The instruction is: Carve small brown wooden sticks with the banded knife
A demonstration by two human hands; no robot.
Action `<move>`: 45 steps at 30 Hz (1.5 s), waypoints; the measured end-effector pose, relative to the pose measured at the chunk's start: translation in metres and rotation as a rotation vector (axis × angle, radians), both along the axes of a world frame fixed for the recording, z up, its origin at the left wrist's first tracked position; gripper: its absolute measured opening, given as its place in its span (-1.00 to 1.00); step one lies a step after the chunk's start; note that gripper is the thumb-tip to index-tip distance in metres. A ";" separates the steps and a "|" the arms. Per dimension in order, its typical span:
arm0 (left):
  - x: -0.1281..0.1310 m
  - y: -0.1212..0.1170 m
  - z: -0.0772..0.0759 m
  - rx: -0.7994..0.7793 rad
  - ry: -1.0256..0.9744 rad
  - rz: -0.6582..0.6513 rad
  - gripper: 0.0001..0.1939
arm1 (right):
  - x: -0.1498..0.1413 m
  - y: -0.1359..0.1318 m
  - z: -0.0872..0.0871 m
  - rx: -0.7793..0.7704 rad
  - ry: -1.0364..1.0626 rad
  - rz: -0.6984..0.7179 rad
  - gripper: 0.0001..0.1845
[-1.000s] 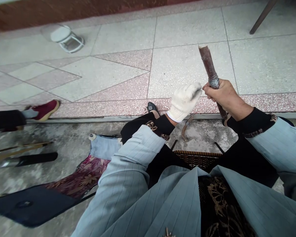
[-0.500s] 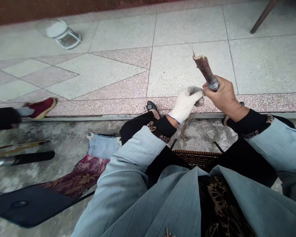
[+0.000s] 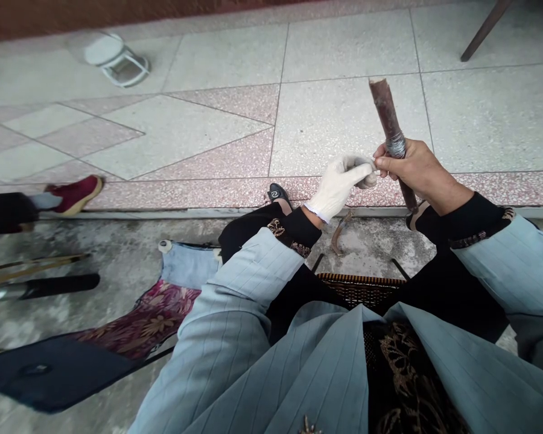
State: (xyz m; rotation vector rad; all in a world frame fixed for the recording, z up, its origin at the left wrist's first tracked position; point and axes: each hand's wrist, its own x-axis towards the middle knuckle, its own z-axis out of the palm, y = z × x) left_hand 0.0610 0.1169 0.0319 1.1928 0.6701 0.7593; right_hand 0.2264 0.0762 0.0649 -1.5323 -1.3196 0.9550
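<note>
1. Gloved fingers (image 3: pixel 359 172) of the left hand (image 3: pixel 335 187), right of centre in the head view, are pinched together against the fingertips of the bare right hand (image 3: pixel 423 169); anything between them is too small to make out.
2. Right-hand fingers wrap a brown wooden stick (image 3: pixel 384 108), in the upper right of the frame, tilted with its rough top end leftward.
3. Silvery wire (image 3: pixel 395 145) is wound around the stick, beside the right hand.
4. Upper left: a white stool (image 3: pixel 106 51).
5. Left edge: another person's red shoe (image 3: pixel 79 196).
</note>
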 end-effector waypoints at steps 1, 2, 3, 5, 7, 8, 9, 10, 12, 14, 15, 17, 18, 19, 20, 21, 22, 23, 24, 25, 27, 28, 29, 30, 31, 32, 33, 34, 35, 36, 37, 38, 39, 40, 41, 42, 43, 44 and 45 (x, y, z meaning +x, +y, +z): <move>0.000 0.000 -0.001 0.009 0.005 0.004 -0.80 | 0.001 0.000 0.000 -0.007 -0.005 -0.003 -0.93; 0.000 0.001 -0.001 0.013 0.005 0.004 -0.79 | 0.002 0.000 0.001 -0.011 -0.016 -0.003 -0.93; 0.000 0.001 -0.002 0.010 0.001 -0.004 -0.78 | 0.002 0.000 0.001 -0.011 -0.029 -0.001 -0.92; -0.001 0.003 -0.003 -0.018 -0.020 -0.028 -0.77 | 0.002 0.000 0.004 -0.014 -0.043 0.012 -0.90; -0.002 0.006 -0.003 -0.048 -0.059 -0.052 -0.76 | 0.002 -0.001 0.006 -0.037 -0.032 0.039 -0.87; -0.003 0.007 -0.004 -0.050 -0.082 -0.066 -0.76 | 0.003 -0.001 0.007 -0.057 -0.017 0.054 -0.85; -0.003 0.009 -0.004 -0.040 -0.100 -0.081 -0.76 | 0.003 -0.002 0.007 -0.081 0.002 0.071 -0.84; -0.004 0.011 -0.003 -0.020 -0.107 -0.094 -0.76 | 0.004 -0.002 0.007 -0.104 0.028 0.086 -0.83; -0.005 0.014 -0.002 0.040 -0.085 -0.109 -0.79 | 0.007 -0.002 0.005 -0.146 0.099 0.105 -0.81; -0.007 0.017 0.000 0.106 -0.029 -0.106 -0.82 | 0.009 -0.002 0.002 -0.186 0.175 0.111 -0.80; -0.008 0.018 0.001 0.145 0.001 -0.102 -0.84 | 0.010 -0.001 0.001 -0.209 0.206 0.114 -0.79; -0.009 0.020 0.003 0.243 0.056 -0.094 -0.90 | 0.012 -0.001 0.000 -0.264 0.250 0.123 -0.78; -0.011 0.021 0.004 0.305 0.081 -0.087 -0.91 | 0.013 -0.001 0.000 -0.294 0.268 0.132 -0.77; -0.012 0.022 0.006 0.370 0.105 -0.080 -0.90 | 0.014 -0.001 0.000 -0.326 0.287 0.143 -0.76; -0.013 0.022 0.007 0.433 0.126 -0.074 -0.88 | 0.014 -0.001 0.000 -0.359 0.311 0.156 -0.74; -0.014 0.023 0.008 0.489 0.142 -0.068 -0.87 | 0.015 -0.002 0.001 -0.393 0.339 0.169 -0.72; -0.014 0.024 0.009 0.532 0.155 -0.068 -0.85 | 0.015 -0.003 0.001 -0.424 0.371 0.180 -0.71; -0.015 0.025 0.010 0.560 0.166 -0.075 -0.84 | 0.015 -0.003 0.000 -0.454 0.403 0.191 -0.70; -0.015 0.026 0.011 0.574 0.176 -0.090 -0.83 | 0.015 -0.004 0.000 -0.482 0.437 0.202 -0.71; -0.016 0.028 0.012 0.579 0.187 -0.110 -0.83 | 0.015 -0.005 -0.001 -0.506 0.470 0.213 -0.72; -0.017 0.030 0.014 0.582 0.211 -0.163 -0.81 | 0.014 -0.007 -0.003 -0.545 0.534 0.233 -0.73; -0.018 0.031 0.015 0.584 0.224 -0.186 -0.80 | 0.013 -0.008 -0.005 -0.566 0.565 0.242 -0.74; -0.019 0.032 0.017 0.588 0.235 -0.200 -0.80 | 0.013 -0.009 -0.006 -0.588 0.592 0.252 -0.74; -0.020 0.032 0.018 0.596 0.245 -0.209 -0.81 | 0.012 -0.009 -0.007 -0.609 0.613 0.259 -0.73; -0.021 0.032 0.020 0.610 0.255 -0.214 -0.83 | 0.012 -0.010 -0.008 -0.629 0.627 0.265 -0.73; -0.022 0.031 0.022 0.632 0.266 -0.221 -0.86 | 0.011 -0.010 -0.009 -0.644 0.633 0.268 -0.72; -0.023 0.031 0.024 0.664 0.278 -0.234 -0.88 | 0.011 -0.011 -0.010 -0.653 0.631 0.271 -0.72; -0.023 0.030 0.026 0.705 0.291 -0.252 -0.90 | 0.012 -0.011 -0.010 -0.650 0.618 0.271 -0.71; -0.023 0.029 0.027 0.749 0.302 -0.270 -0.91 | 0.012 -0.012 -0.011 -0.641 0.595 0.273 -0.72; -0.023 0.028 0.028 0.791 0.310 -0.280 -0.91 | 0.013 -0.012 -0.011 -0.625 0.562 0.277 -0.72; -0.023 0.028 0.028 0.828 0.314 -0.284 -0.90 | 0.013 -0.012 -0.011 -0.605 0.521 0.284 -0.72; -0.022 0.029 0.028 0.863 0.317 -0.282 -0.89 | 0.013 -0.013 -0.010 -0.577 0.475 0.290 -0.72; -0.021 0.029 0.026 0.906 0.323 -0.280 -0.89 | 0.013 -0.013 -0.010 -0.537 0.424 0.291 -0.71; -0.020 0.030 0.024 0.963 0.340 -0.281 -0.88 | 0.013 -0.013 -0.009 -0.481 0.366 0.283 -0.71; -0.020 0.031 0.021 1.036 0.370 -0.289 -0.86 | 0.012 -0.013 -0.009 -0.412 0.293 0.268 -0.71; -0.019 0.032 0.018 1.116 0.408 -0.299 -0.84 | 0.011 -0.014 -0.009 -0.332 0.202 0.246 -0.73; -0.018 0.032 0.015 1.187 0.449 -0.303 -0.81 | 0.010 -0.014 -0.009 -0.247 0.093 0.215 -0.74; -0.018 0.032 0.012 1.229 0.489 -0.302 -0.79 | 0.009 -0.015 -0.009 -0.158 -0.029 0.181 -0.75; -0.018 0.031 0.010 1.226 0.526 -0.298 -0.79 | 0.008 -0.015 -0.011 -0.071 -0.158 0.151 -0.76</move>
